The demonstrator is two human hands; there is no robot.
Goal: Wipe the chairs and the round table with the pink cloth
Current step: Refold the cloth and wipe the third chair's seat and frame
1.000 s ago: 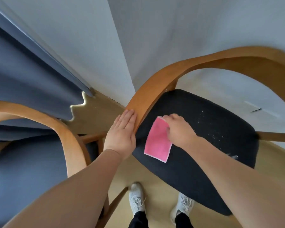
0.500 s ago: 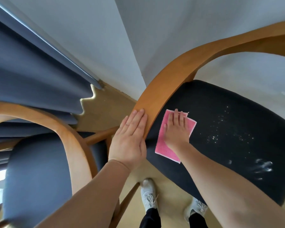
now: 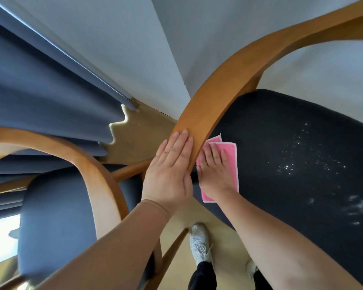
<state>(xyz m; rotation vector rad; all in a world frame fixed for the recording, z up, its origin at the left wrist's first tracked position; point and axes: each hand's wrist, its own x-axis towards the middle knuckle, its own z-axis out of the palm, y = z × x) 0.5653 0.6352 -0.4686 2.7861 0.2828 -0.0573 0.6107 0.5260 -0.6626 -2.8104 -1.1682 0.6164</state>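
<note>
Right hand (image 3: 215,174): lay flat at the centre of the frame, palm down, fingers straight and close together, pressing on the pink cloth and gripping nothing.
Pink cloth (image 3: 232,162): folded and white-edged, it lay on the left part of the dark seat, just right of the wooden rail. One corner poked out beyond the fingertips, and the lower end reached the seat's near edge.
Left hand (image 3: 172,174): was open and flat, fingers straight and together, resting on the lower end of the wooden rail just left of the right hand. It held nothing.
Wooden rail (image 3: 228,80): a broad curved band of orange-brown wood, it swept from the centre up to the upper right corner, arching over the seat.
Dark seat (image 3: 281,126): black fabric, it filled the right half of the frame.
White specks (image 3: 298,155): were scattered over the seat, right of the cloth and apart from it.
Pale smears (image 3: 360,206): sat on the seat near the right edge of the frame.
Second chair (image 3: 57,216): stood at lower left, with a blue-grey seat and a curved wooden frame.
Curtain (image 3: 40,91): hung in blue-grey folds across the upper left.
Wall (image 3: 124,38): was pale grey and met in a corner at top centre.
Floor (image 3: 143,139): was tan and showed between the two chairs.
Shoe (image 3: 199,243): white and laced, it stood at bottom centre below the hands.
</note>
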